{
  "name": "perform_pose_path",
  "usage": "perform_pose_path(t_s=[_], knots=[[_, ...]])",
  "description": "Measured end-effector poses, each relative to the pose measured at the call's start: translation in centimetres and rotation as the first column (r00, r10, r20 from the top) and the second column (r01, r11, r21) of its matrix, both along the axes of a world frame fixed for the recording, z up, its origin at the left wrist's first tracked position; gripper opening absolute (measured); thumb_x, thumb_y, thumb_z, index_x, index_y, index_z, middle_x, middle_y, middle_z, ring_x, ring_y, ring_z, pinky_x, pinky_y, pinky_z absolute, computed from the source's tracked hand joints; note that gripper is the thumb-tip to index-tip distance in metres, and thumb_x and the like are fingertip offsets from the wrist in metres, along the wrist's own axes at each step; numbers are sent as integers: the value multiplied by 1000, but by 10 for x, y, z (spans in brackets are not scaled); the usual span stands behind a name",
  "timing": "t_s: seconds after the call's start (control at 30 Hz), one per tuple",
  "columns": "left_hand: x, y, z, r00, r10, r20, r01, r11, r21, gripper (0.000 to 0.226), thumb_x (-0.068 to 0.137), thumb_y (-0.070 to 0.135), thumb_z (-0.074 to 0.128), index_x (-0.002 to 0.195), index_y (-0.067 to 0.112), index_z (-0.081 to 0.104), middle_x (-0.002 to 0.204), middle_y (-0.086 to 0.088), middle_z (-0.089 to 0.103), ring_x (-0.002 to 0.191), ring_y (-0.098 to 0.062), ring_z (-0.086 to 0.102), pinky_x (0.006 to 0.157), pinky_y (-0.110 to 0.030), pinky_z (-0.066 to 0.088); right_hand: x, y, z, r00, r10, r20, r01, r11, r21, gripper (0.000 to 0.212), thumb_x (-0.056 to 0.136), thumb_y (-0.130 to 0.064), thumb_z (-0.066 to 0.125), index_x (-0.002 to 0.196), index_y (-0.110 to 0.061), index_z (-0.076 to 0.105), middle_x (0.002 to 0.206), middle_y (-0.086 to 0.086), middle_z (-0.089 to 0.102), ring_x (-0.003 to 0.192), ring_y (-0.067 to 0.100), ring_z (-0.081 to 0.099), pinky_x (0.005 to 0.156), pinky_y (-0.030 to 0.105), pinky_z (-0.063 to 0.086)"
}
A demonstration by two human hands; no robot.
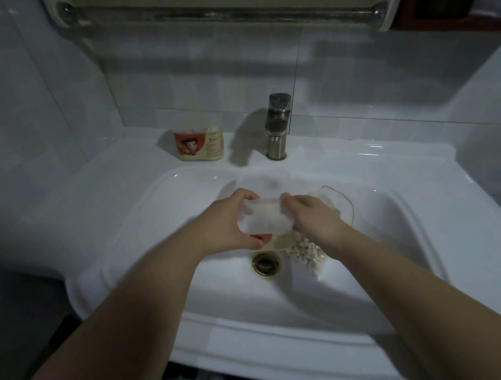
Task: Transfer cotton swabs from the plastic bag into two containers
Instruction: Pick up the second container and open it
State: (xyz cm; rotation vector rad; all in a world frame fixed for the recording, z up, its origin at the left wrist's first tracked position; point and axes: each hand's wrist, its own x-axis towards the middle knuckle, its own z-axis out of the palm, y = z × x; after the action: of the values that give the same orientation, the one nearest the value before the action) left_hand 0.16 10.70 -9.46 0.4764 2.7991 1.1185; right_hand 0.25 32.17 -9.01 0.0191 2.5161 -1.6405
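Note:
My left hand [230,221] grips a clear container [260,238] with a red label over the sink basin. Its open top is packed with white cotton swabs [263,218]. My right hand [311,215] has its fingertips curled on those swabs at the container's right edge. The plastic bag [306,253], with several swabs in it, shows under my right hand and wrist. Whether that hand also holds the bag is hidden. A second container [199,144], with a cartoon label and full of swabs, stands on the ledge left of the faucet.
The white sink [428,250] has a brass drain [265,263] just below my hands. A steel faucet [277,126] rises at the back centre. A clear lid-like piece [344,203] lies in the basin behind my right hand. Tiled walls close in on both sides.

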Motion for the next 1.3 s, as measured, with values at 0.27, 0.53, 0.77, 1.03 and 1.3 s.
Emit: perform_pose_path(t_s=[0.27, 0.53, 0.77, 1.03, 1.3], knots=[[-6, -3, -21, 990, 39, 137, -6, 973, -231, 89, 64, 36, 93, 136, 37, 41, 118, 10, 53, 103, -12, 58, 93, -35, 52, 3, -7, -19, 961, 148, 233, -182, 974, 131, 41, 96, -37, 58, 126, -9, 62, 97, 6, 65, 87, 25, 68, 94, 47, 58], [-11, 2, -26, 999, 36, -14, -39, 927, -373, 85, 62, 43, 91, 129, 34, 40, 120, 5, 52, 104, -22, 59, 88, -41, 54, 1, -3, -24, 961, 242, 135, -275, 891, 362, 16, 88, -14, 57, 93, -29, 61, 85, -6, 72, 84, 16, 67, 77, 30, 55], [-9, 2, -24, 1000, 6, 17, 1, 924, -382, 81, 64, 43, 92, 126, 32, 40, 111, 5, 53, 94, -18, 60, 74, -31, 50, -1, 0, -24, 949, 286, 134, -316, 849, 423, 15, 85, -14, 58, 83, -29, 60, 70, -9, 62, 79, 20, 63, 76, 36, 53], [-7, 7, -19, 996, -13, 92, 51, 904, -425, 82, 64, 44, 92, 127, 30, 42, 113, 2, 57, 95, -17, 59, 71, -29, 49, -2, 7, -22, 933, 324, 158, -360, 850, 384, 40, 90, -13, 63, 128, -3, 60, 77, 0, 60, 85, 23, 65, 92, 49, 55], [-1, 9, -20, 997, -7, 74, 38, 901, -432, 80, 69, 40, 90, 131, 29, 40, 114, -1, 54, 96, -20, 59, 77, -32, 52, 3, 6, -24, 936, 318, 151, -352, 839, 415, 40, 91, -17, 62, 130, -4, 59, 88, 3, 66, 98, 32, 68, 93, 52, 55]])
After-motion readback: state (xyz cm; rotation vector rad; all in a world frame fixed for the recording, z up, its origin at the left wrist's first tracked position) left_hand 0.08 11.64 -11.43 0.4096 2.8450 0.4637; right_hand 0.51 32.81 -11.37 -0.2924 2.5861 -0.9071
